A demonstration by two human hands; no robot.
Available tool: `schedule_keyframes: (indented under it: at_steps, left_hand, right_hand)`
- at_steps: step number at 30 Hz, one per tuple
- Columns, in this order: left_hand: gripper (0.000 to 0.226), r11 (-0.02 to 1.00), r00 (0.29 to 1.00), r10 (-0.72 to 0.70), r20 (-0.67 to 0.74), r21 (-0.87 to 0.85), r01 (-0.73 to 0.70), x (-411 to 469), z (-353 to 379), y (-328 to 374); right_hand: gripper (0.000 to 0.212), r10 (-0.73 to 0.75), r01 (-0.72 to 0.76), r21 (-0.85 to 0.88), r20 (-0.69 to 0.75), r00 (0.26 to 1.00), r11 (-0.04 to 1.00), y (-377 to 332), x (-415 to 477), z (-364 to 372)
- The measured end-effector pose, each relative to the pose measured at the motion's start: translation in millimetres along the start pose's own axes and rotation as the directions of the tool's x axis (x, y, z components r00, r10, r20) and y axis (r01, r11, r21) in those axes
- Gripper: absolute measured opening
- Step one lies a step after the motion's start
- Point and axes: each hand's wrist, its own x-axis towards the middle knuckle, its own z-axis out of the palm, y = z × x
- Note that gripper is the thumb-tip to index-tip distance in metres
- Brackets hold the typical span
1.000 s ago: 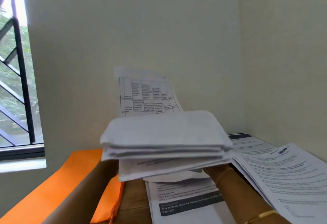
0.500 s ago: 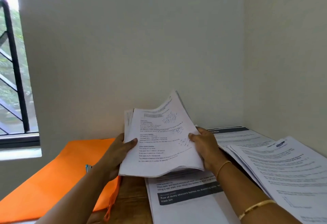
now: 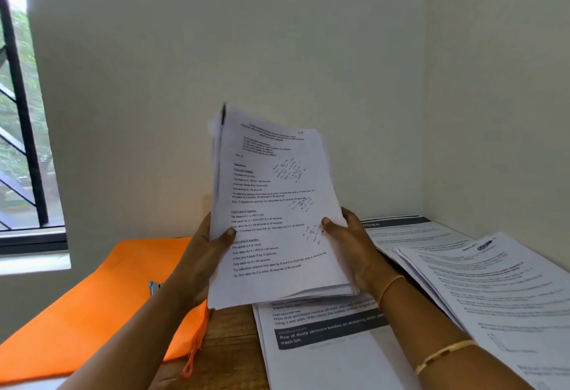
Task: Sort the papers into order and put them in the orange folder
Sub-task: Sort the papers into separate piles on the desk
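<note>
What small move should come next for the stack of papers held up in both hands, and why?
Probably tap the lower edge of the stack on the table to square it. The left hand and right hand grip its sides, holding it upright, and its sheets fan unevenly at the lower right corner. The orange folder lies to the left.

This looks like a study or small office corner; whether in a home or workplace cannot be told. A wooden desk (image 3: 229, 343) stands against bare cream walls (image 3: 216, 50) beside a window (image 3: 12, 161) with a black grille (image 3: 26, 130), and papers (image 3: 493, 291) and an orange folder (image 3: 101, 306) lie on it.
</note>
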Motion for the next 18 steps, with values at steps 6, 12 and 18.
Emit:
schedule_keyframes:
  at_steps: [6,12,18]
  left_hand:
    - [0.043,1.000,0.999,0.017,-0.036,-0.018,-0.018,-0.5,-2.5,1.5]
    - [0.048,0.999,0.999,-0.002,-0.034,-0.032,0.000,-1.6,-4.3,0.4]
    - [0.097,0.999,0.999,-0.031,0.011,-0.016,0.031,-3.1,-7.7,0.1]
  right_hand:
    - [0.019,0.158,-0.163,0.043,0.111,0.981,0.986,-7.0,-3.6,-9.4]
    - [0.014,-0.042,0.040,-0.068,-0.020,0.999,0.997,-10.2,-7.8,1.3]
    - [0.010,-0.082,0.082,-0.023,-0.038,0.996,0.996,-10.6,-11.4,1.8]
